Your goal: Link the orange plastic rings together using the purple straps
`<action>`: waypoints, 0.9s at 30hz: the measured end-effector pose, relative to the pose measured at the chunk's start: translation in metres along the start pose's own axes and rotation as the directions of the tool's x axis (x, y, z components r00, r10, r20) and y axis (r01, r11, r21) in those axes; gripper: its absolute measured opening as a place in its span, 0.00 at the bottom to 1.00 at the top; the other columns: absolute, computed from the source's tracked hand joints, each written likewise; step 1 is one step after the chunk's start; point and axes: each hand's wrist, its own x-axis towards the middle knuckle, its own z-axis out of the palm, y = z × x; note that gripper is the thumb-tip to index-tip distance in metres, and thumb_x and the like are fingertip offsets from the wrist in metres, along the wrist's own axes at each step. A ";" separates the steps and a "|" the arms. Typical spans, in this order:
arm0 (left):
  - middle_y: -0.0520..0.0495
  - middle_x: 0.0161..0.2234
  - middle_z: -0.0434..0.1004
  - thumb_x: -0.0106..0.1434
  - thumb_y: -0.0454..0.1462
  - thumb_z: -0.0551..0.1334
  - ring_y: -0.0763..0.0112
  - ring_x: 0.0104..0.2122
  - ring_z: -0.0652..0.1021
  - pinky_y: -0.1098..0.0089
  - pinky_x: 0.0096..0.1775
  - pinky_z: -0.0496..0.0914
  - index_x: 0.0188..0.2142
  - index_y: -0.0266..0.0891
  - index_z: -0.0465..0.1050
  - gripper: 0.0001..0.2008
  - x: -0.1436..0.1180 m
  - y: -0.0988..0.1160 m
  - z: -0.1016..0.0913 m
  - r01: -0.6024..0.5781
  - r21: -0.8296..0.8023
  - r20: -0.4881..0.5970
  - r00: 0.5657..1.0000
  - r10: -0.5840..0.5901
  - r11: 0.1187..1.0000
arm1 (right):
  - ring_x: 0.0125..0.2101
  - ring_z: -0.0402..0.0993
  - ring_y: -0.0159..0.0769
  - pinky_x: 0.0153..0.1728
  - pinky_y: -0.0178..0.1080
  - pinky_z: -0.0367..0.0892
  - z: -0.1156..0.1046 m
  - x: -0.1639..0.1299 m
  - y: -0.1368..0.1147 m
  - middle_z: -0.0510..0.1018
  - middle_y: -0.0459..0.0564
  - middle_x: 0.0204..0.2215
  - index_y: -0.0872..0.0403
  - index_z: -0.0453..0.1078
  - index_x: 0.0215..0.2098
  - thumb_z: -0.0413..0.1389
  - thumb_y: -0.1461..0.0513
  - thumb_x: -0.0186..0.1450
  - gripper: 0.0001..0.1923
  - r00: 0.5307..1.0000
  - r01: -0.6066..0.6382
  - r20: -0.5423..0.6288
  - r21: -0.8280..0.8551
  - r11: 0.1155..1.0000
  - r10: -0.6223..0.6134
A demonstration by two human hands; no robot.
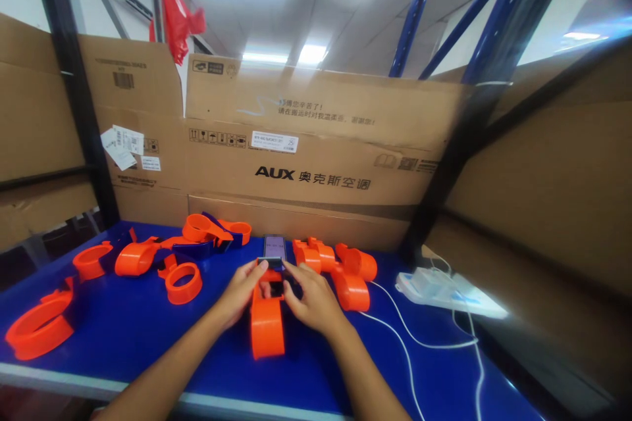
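Over the middle of the blue table [217, 335] I hold an orange plastic tape dispenser [267, 332], its round ring turned toward me. My left hand [245, 286] grips the far end from the left, thumb near a dark strip with a pale edge [269, 264]. On the other side, my right hand [311, 293] has its index finger at the right end of that strip and its thumb lower down, by the frame. What the fingertips press on is partly hidden. Just beyond stands a phone [274, 247] with a lit screen.
More orange dispensers lie on the left [184, 283] and just right of my hands [351, 286], several with dark blue parts. A white power strip [451, 293] with trailing white cables [409, 342] sits at the right. Cardboard walls [316, 164] and dark posts [444, 164] enclose the table.
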 end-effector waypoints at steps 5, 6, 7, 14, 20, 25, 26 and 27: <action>0.49 0.19 0.75 0.61 0.55 0.63 0.74 0.16 0.71 0.75 0.21 0.60 0.46 0.35 0.70 0.26 0.000 -0.001 0.000 0.041 -0.016 0.004 0.999 -0.041 0.999 | 0.31 0.75 0.38 0.32 0.37 0.69 0.000 0.001 -0.005 0.80 0.55 0.36 0.56 0.69 0.58 0.52 0.63 0.66 0.22 1.000 -0.003 -0.014 -0.106 0.994 0.001; 0.49 0.19 0.75 0.61 0.55 0.63 0.74 0.16 0.71 0.76 0.21 0.61 0.44 0.35 0.71 0.25 0.000 -0.001 0.000 0.037 -0.019 0.002 0.999 -0.037 0.999 | 0.31 0.74 0.38 0.32 0.36 0.69 0.000 0.001 -0.006 0.80 0.55 0.36 0.56 0.69 0.58 0.52 0.63 0.66 0.22 1.000 0.000 -0.018 -0.122 0.993 -0.003; 0.49 0.19 0.75 0.61 0.54 0.63 0.74 0.16 0.72 0.76 0.21 0.61 0.43 0.35 0.71 0.25 0.000 -0.001 0.000 0.032 -0.023 0.002 0.999 -0.032 0.999 | 0.31 0.74 0.37 0.32 0.36 0.69 0.000 0.001 -0.007 0.80 0.55 0.35 0.56 0.70 0.57 0.52 0.63 0.65 0.22 1.000 0.003 -0.023 -0.134 0.991 -0.006; 0.48 0.20 0.75 0.61 0.54 0.64 0.74 0.17 0.72 0.75 0.20 0.62 0.42 0.35 0.70 0.24 0.000 0.000 0.002 0.043 -0.041 0.018 0.999 -0.043 0.998 | 0.30 0.74 0.37 0.32 0.35 0.68 0.001 0.000 -0.006 0.80 0.54 0.34 0.56 0.70 0.57 0.53 0.62 0.64 0.23 0.999 0.006 -0.036 -0.166 0.986 -0.012; 0.51 0.20 0.73 0.59 0.55 0.65 0.77 0.12 0.67 0.76 0.15 0.57 0.44 0.35 0.70 0.26 -0.001 -0.001 0.003 0.077 -0.007 0.025 0.997 -0.077 0.997 | 0.31 0.74 0.39 0.31 0.35 0.67 0.010 0.000 -0.007 0.80 0.55 0.33 0.57 0.68 0.59 0.54 0.63 0.62 0.26 1.000 -0.013 -0.026 -0.247 0.969 0.007; 0.55 0.17 0.69 0.59 0.54 0.64 0.79 0.10 0.63 0.76 0.13 0.52 0.40 0.36 0.71 0.24 -0.005 0.003 0.005 0.079 0.007 0.029 0.996 -0.080 0.997 | 0.29 0.75 0.40 0.30 0.37 0.67 0.018 -0.001 -0.012 0.80 0.56 0.32 0.60 0.68 0.58 0.54 0.65 0.61 0.26 0.999 -0.045 -0.029 -0.283 0.958 0.038; 0.55 0.17 0.69 0.59 0.53 0.65 0.79 0.10 0.63 0.76 0.13 0.52 0.40 0.36 0.71 0.23 -0.005 0.003 0.006 0.076 0.002 0.028 0.997 -0.076 0.997 | 0.30 0.75 0.41 0.30 0.37 0.67 0.019 -0.002 -0.013 0.81 0.57 0.32 0.60 0.68 0.57 0.54 0.65 0.61 0.26 0.999 -0.044 -0.034 -0.281 0.959 0.036; 0.55 0.17 0.70 0.60 0.53 0.65 0.80 0.11 0.63 0.76 0.13 0.52 0.39 0.36 0.71 0.22 -0.006 0.004 0.006 0.074 -0.005 0.028 0.997 -0.074 0.997 | 0.30 0.76 0.41 0.31 0.37 0.68 0.021 -0.002 -0.013 0.81 0.57 0.32 0.61 0.69 0.56 0.54 0.66 0.60 0.25 0.999 -0.041 -0.041 -0.274 0.961 0.031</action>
